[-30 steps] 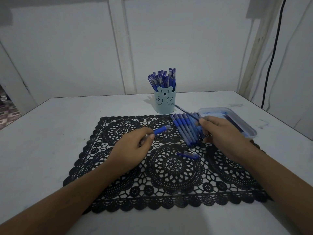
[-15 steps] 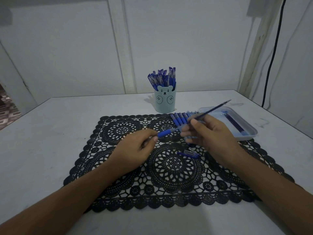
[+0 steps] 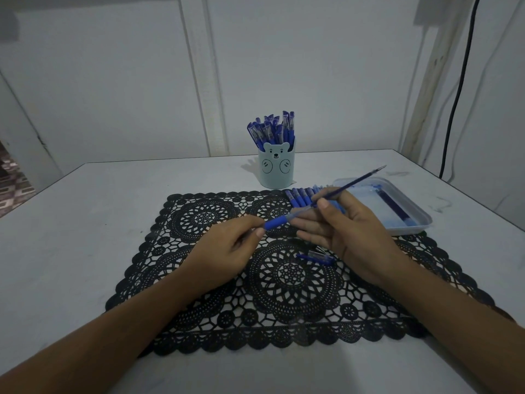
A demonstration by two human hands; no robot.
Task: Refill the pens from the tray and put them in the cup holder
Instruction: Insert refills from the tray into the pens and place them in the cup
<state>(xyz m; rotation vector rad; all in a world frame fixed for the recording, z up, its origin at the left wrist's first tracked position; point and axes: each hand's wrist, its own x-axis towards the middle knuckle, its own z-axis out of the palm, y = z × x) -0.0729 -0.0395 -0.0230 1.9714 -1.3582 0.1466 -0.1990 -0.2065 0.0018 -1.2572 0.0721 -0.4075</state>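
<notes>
My left hand [image 3: 227,248] pinches a blue pen barrel [image 3: 279,221] by its lower end above the black lace mat [image 3: 284,282]. My right hand [image 3: 349,228] pinches a thin blue refill [image 3: 355,183], whose lower end meets the barrel's open end while its tip points up and right. A blue pen cap [image 3: 316,257] lies on the mat below my right hand. Several blue pens [image 3: 301,196] lie in a row behind my hands. The pale blue tray [image 3: 409,223] at right holds dark refills [image 3: 393,204]. A bear-face cup holder [image 3: 276,166] stands behind, full of blue pens.
The white table [image 3: 85,223] ends at a white wall behind. A black cable [image 3: 454,109] hangs down the wall at the far right. The table's left edge drops to a patterned floor [image 3: 14,186].
My right hand swung the refill round from pointing up-left to pointing up-right and brought its lower end to the barrel. My left hand stayed nearly in place, still holding the barrel.
</notes>
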